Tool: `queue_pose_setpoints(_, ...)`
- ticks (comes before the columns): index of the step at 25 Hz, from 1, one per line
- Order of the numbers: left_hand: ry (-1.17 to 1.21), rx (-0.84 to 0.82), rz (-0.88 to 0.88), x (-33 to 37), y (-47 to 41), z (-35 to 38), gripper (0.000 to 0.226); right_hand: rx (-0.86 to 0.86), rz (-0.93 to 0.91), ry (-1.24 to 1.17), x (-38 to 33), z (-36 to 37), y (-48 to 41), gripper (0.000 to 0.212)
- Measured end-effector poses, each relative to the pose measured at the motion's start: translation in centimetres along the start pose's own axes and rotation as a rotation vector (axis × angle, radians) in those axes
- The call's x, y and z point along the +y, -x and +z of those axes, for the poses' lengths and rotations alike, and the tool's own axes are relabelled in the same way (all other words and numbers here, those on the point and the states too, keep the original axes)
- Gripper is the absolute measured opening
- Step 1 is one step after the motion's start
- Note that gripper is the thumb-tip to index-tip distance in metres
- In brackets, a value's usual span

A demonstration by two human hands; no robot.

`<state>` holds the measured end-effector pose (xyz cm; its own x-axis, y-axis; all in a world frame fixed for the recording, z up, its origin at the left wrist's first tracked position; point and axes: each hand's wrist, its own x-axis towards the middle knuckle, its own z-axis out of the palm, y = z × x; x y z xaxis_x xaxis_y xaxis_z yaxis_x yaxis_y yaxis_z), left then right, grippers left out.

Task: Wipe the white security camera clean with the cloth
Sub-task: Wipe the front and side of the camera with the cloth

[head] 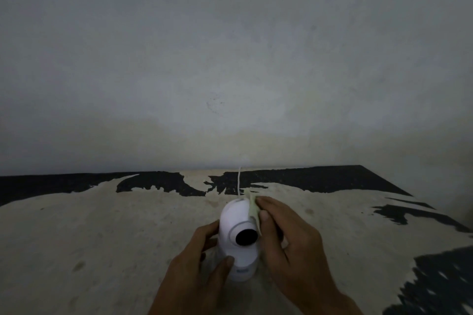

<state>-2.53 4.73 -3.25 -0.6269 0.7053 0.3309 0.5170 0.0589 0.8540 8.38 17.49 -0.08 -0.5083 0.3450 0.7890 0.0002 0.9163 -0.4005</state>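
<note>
Camera (pixel 239 235) stands upright on the worn table (pixel 102 238), dark lens aimed back at the wearer, wall well behind it. Left hand (pixel 202 263) grips its base from the left side, and right hand (pixel 286 235) pinches the pale cloth (pixel 253 208) flat against its upper right side.

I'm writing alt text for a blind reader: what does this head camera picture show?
Two bare hands clean a white security camera on a worn, peeling surface: the left hand steadies its body while the right hand presses a pale cloth against its side. A thin white cable runs toward the plain wall.
</note>
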Motion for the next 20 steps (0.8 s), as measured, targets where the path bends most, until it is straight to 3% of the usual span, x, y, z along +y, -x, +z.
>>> queue_pose_setpoints(3, 0.016, 0.000, -0.004, 0.0, 0.1, 0.0, 0.048, -0.020, 0.160, -0.043, 0.6, 0.1, 0.2, 0.029)
queue_pose_setpoints(5, 0.021, 0.009, -0.001, 0.1, 0.3, -0.1, 0.046, -0.022, 0.159, -0.100, 0.4, 0.0, 0.2, 0.022)
queue_pose_setpoints(10, 0.020, 0.011, 0.011, 0.3, 0.3, -0.1, 0.047, -0.107, 0.262, -0.275, 0.1, 0.4, 0.4, 0.036)
queue_pose_setpoints(14, 0.028, 0.010, 0.003, 0.3, 0.2, -0.2, 0.046, -0.142, 0.216, -0.339, 0.5, 0.2, 0.4, 0.040)
queue_pose_setpoints(20, 0.023, 0.014, 0.001, 0.4, 0.2, -0.2, 0.048, 0.032, -0.007, -0.140, 1.4, -0.7, -0.2, 0.028)
